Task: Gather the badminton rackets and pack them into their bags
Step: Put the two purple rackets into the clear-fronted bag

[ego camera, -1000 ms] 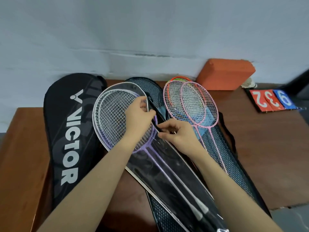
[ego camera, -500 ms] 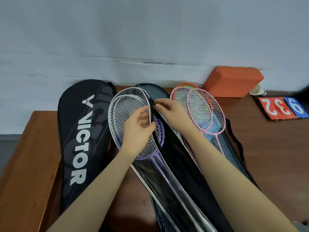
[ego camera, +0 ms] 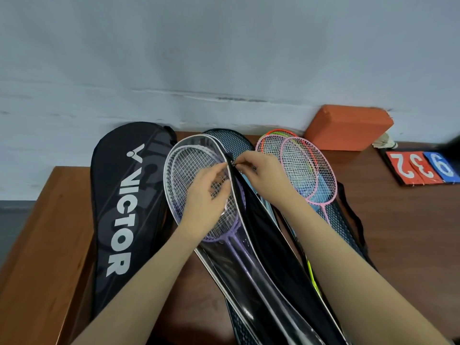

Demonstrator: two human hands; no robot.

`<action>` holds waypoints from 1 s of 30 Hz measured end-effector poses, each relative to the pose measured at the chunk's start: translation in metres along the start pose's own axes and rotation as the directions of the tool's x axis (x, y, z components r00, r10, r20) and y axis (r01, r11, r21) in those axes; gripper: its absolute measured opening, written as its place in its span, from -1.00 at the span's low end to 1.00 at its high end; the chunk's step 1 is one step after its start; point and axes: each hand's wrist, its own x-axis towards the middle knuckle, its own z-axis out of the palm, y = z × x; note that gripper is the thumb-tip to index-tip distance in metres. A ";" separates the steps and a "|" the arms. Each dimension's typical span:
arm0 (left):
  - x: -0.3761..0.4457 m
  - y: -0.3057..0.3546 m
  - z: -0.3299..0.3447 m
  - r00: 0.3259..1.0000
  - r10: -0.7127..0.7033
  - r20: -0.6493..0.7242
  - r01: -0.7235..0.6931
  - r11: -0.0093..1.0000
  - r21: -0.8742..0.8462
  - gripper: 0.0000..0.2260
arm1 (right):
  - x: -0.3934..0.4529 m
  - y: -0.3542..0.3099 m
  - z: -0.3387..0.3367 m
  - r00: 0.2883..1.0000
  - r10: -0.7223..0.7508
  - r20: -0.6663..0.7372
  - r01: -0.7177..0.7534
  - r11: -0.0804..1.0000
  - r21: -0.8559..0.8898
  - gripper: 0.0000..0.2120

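- We see the clear-front bag (ego camera: pixel 224 260) w/ the purple rackets (ego camera: pixel 191 175) inside, lying on the tabletop (ego camera: pixel 410 232), under both hands.
- Left hand (ego camera: pixel 206 195) curls on the bag edge over the racket heads.
- Right hand (ego camera: pixel 266 175) pinches the zipper pull (ego camera: pixel 235 165), just beside the left hand.
- Pink rackets (ego camera: pixel 306 170) lie on the mesh bag (ego camera: pixel 336 220) to the right; VICTOR bag (ego camera: pixel 124 207) to the left.

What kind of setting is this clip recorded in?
Probably a sports hall storeroom or club corner, indoors. A wooden table against a plain wall holds a VICTOR racket bag, a flip scoreboard and shuttlecocks.
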 end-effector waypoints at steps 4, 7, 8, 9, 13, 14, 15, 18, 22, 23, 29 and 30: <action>0.021 -0.018 -0.010 0.981 0.192 0.004 -0.185 0.941 0.285 -0.69 | -0.007 -0.001 -0.001 0.998 -0.044 -0.045 0.045 0.998 0.031 -0.87; 0.041 -0.027 -0.016 0.943 0.328 0.055 -0.319 0.848 0.423 -0.71 | -0.011 -0.004 -0.002 0.996 -0.055 -0.073 0.060 0.996 0.061 -0.88; 0.045 -0.029 -0.018 0.931 0.358 0.079 -0.355 0.828 0.433 -0.72 | -0.012 -0.005 -0.002 0.995 -0.055 -0.085 0.061 0.995 0.076 -0.89; 0.048 -0.029 -0.019 0.921 0.374 0.108 -0.383 0.818 0.429 -0.71 | -0.013 -0.006 -0.003 0.994 -0.053 -0.094 0.061 0.994 0.092 -0.89; 0.051 -0.033 -0.016 0.894 0.416 0.168 -0.448 0.819 0.357 -0.75 | -0.017 -0.006 -0.006 0.996 -0.021 -0.092 0.035 0.987 0.159 -0.92; 0.052 -0.033 -0.015 0.892 0.420 0.171 -0.453 0.822 0.346 -0.77 | -0.019 -0.005 -0.007 0.996 -0.015 -0.083 0.028 0.987 0.157 -0.92; 0.053 -0.033 -0.014 0.887 0.426 0.178 -0.462 0.817 0.345 -0.79 | -0.021 -0.004 -0.007 0.997 -0.009 -0.072 0.019 0.989 0.144 -0.93; 0.055 -0.036 -0.008 0.872 0.452 0.188 -0.489 0.788 0.374 -0.81 | -0.030 0.003 -0.004 0.998 0.047 -0.050 -0.039 0.987 0.157 -0.95; 0.053 -0.041 -0.001 0.915 0.393 0.091 -0.399 0.845 0.357 -0.81 | -0.048 0.013 -0.007 0.993 0.119 0.005 -0.117 0.972 0.203 -0.96; 0.053 -0.041 0.002 0.923 0.376 0.076 -0.377 0.854 0.358 -0.81 | -0.054 0.017 -0.010 0.989 0.142 0.028 -0.145 0.967 0.211 -0.97; 0.058 -0.037 0.019 0.954 0.300 0.011 -0.278 0.867 0.414 -0.87 | -0.099 0.043 -0.032 0.929 0.315 0.191 -0.350 0.918 0.186 -0.94; 0.058 -0.037 0.021 0.960 0.280 0.015 -0.259 0.861 0.438 -0.86 | -0.107 0.045 -0.033 0.918 0.337 0.208 -0.374 0.911 0.173 -0.94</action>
